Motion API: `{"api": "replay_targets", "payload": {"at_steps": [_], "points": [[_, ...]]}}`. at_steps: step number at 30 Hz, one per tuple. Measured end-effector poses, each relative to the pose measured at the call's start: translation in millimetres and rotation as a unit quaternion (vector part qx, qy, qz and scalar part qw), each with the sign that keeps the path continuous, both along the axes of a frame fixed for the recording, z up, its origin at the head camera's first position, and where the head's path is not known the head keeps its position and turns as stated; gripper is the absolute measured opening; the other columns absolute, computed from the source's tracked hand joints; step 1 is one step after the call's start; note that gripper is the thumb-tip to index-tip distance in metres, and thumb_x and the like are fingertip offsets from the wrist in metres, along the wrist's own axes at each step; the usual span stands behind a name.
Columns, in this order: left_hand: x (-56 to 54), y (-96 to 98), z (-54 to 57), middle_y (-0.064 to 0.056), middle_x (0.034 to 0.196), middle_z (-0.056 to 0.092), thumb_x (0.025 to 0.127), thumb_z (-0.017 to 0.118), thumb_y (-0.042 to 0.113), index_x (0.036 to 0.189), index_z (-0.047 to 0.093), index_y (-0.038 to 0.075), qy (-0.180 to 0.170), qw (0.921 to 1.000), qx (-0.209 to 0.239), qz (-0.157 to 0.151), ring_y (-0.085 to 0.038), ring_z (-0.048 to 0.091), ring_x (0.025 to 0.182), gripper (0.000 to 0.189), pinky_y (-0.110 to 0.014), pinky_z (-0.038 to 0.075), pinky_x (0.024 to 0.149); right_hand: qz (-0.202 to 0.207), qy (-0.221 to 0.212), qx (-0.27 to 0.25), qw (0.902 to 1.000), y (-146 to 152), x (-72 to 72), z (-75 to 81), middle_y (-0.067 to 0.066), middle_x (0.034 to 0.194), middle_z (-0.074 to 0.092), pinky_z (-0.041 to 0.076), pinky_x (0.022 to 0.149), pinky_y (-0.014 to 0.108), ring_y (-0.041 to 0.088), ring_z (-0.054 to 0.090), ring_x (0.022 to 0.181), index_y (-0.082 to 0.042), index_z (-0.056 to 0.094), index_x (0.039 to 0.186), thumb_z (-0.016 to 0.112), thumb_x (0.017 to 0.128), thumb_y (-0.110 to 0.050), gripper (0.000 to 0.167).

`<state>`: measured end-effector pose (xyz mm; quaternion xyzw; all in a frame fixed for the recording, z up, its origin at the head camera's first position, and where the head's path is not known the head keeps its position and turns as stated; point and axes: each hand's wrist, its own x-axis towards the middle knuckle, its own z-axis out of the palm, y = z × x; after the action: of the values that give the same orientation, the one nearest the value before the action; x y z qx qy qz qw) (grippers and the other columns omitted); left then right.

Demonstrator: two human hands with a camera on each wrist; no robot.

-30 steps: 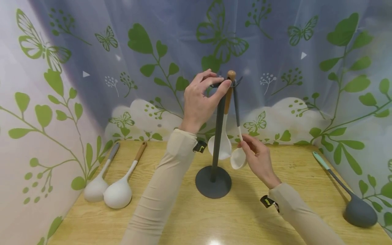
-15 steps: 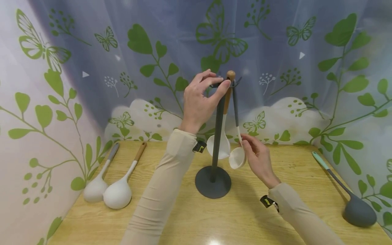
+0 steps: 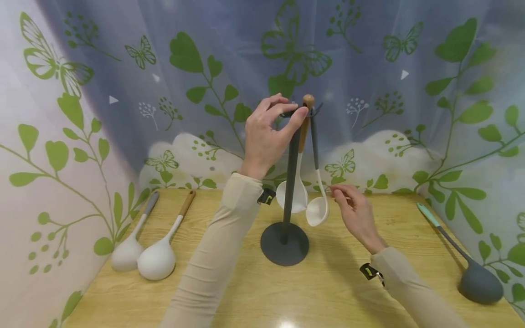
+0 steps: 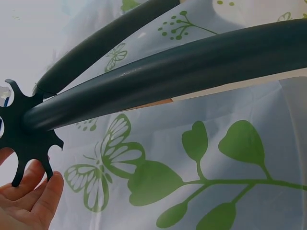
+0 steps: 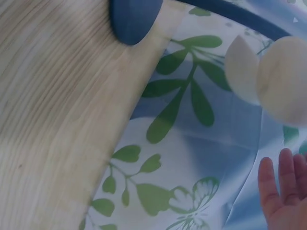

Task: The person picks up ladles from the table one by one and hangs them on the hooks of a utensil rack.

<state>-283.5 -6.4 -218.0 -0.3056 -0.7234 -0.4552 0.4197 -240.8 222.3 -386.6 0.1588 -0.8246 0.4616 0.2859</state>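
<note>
Hanging near the head view's centre, the grey-handled ladle looks light, stiff and probably slick, best taken by its handle; the right hand is free just beside it, the left hand pinching the top of the utensil rack.

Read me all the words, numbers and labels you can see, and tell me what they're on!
There are none I can read.
Black device on the left wrist: a tiny yellowish mark, too small to read.
Black device on the right wrist: the same, too small.
Dark stand, hanging grey-handled ladle, hanging brown-handled ladle: no writing shows.
Backdrop: only pictures, like butterflies, leaves and white triangles.
</note>
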Motion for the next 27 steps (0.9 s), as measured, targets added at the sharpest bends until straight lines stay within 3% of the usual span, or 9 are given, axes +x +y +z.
{"api": "replay_targets", "payload": {"at_steps": [3, 5, 8, 13, 17, 23, 27], "points": [[0.2, 0.3, 0.7, -0.01, 0.118, 0.067, 0.09, 0.071, 0.031, 0.104, 0.077, 0.009, 0.007, 1.0, 0.001, -0.005, -0.02, 0.056, 0.125, 0.026, -0.027, 0.046, 0.099, -0.016, 0.002, 0.019, 0.9997, 16, -11.2, -14.9, 0.013, 0.11, 0.068, 0.045, 0.081, 0.005, -0.011, 0.055, 0.095, -0.004, 0.068, 0.118, 0.054, 0.102, -0.015, 0.024], [0.6, 0.2, 1.3, -0.011, 0.118, 0.067, 0.091, 0.07, 0.03, 0.104, 0.077, 0.009, 0.008, 0.9999, 0.002, -0.007, -0.019, 0.056, 0.126, 0.026, -0.026, 0.046, 0.099, -0.021, 0.001, 0.033, 0.9992, 22, -11.8, -16.7, 0.013, 0.11, 0.068, 0.045, 0.081, 0.004, -0.009, 0.056, 0.095, -0.004, 0.069, 0.118, 0.055, 0.102, -0.016, 0.025], [0.7, 0.5, 1.4, -0.01, 0.118, 0.067, 0.091, 0.07, 0.03, 0.104, 0.077, 0.009, 0.005, 1.0, 0.001, -0.002, -0.02, 0.055, 0.127, 0.026, -0.027, 0.046, 0.099, -0.025, -0.012, 0.056, 0.998, 31, -11.5, -19.2, 0.012, 0.111, 0.067, 0.046, 0.079, 0.005, 0.006, 0.063, 0.096, -0.004, 0.068, 0.118, 0.055, 0.102, -0.019, 0.026], [0.8, 2.0, -0.2, -0.008, 0.119, 0.067, 0.09, 0.071, 0.03, 0.104, 0.077, 0.01, -0.004, 1.0, 0.002, -0.001, -0.021, 0.054, 0.129, 0.025, -0.027, 0.046, 0.099, -0.022, -0.068, 0.098, 0.9926, 48, -6.9, -22.3, 0.013, 0.115, 0.067, 0.057, 0.082, 0.032, 0.03, 0.066, 0.102, -0.006, 0.066, 0.123, 0.05, 0.104, -0.025, 0.031], [0.9, 2.6, 0.1, -0.008, 0.12, 0.067, 0.09, 0.071, 0.031, 0.105, 0.077, 0.011, -0.005, 1.0, 0.0, -0.001, -0.019, 0.054, 0.129, 0.025, -0.027, 0.046, 0.1, -0.017, -0.108, 0.118, 0.987, 60, -4.2, -23.4, 0.018, 0.12, 0.067, 0.055, 0.086, 0.05, 0.034, 0.065, 0.107, -0.005, 0.064, 0.126, 0.046, 0.105, -0.028, 0.036], [0.1, 2.0, -0.3, -0.008, 0.12, 0.067, 0.09, 0.071, 0.03, 0.105, 0.077, 0.011, -0.005, 1.0, -0.001, 0.001, -0.017, 0.055, 0.128, 0.025, -0.027, 0.046, 0.099, -0.027, -0.152, 0.171, 0.9731, 83, -0.2, -28.2, 0.022, 0.124, 0.065, 0.054, 0.086, 0.053, 0.038, 0.063, 0.109, -0.001, 0.063, 0.127, 0.044, 0.106, -0.028, 0.039], [0.4, 0.9, -1.1, -0.008, 0.12, 0.067, 0.09, 0.07, 0.03, 0.105, 0.077, 0.011, -0.008, 1.0, 0.0, 0.001, -0.018, 0.055, 0.128, 0.026, -0.028, 0.046, 0.099, -0.041, -0.156, 0.228, 0.9603, 99, 2.9, -32.0, 0.025, 0.12, 0.065, 0.054, 0.082, 0.054, 0.04, 0.065, 0.102, 0.002, 0.063, 0.125, 0.047, 0.105, -0.022, 0.035]]}}
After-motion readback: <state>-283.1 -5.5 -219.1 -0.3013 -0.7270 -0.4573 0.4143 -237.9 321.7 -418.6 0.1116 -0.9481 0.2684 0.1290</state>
